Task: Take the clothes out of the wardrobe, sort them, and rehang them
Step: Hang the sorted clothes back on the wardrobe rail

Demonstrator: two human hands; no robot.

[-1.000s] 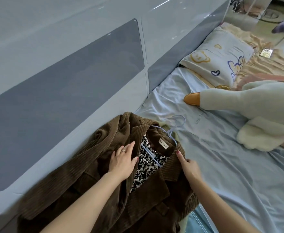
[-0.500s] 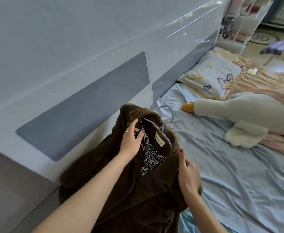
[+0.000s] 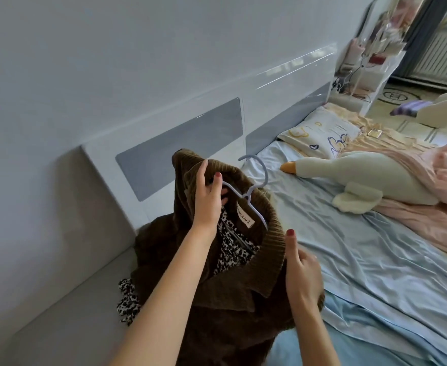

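Observation:
A brown corduroy jacket [image 3: 217,307] with a leopard-print garment [image 3: 233,249] inside hangs on a pale blue hanger [image 3: 254,186], lifted above the bed's left edge. My left hand [image 3: 207,199] grips the jacket's left shoulder and collar near the hanger's arm, thumb over the fabric. My right hand [image 3: 300,273] holds the jacket's right collar side, thumb up against the ribbed collar. A white label [image 3: 244,216] shows at the neck.
A bed with a light blue sheet [image 3: 349,260] lies to the right, a glossy white and grey headboard [image 3: 180,143] behind. A plush goose [image 3: 375,178], a cartoon pillow [image 3: 320,136] and a pink blanket [image 3: 433,186] lie further off. A white shelf unit [image 3: 367,62] stands at the back.
Both hands have raised the jacket off the bed and up on its hanger. My left hand moved from the lapel to the shoulder; the view tilted upward.

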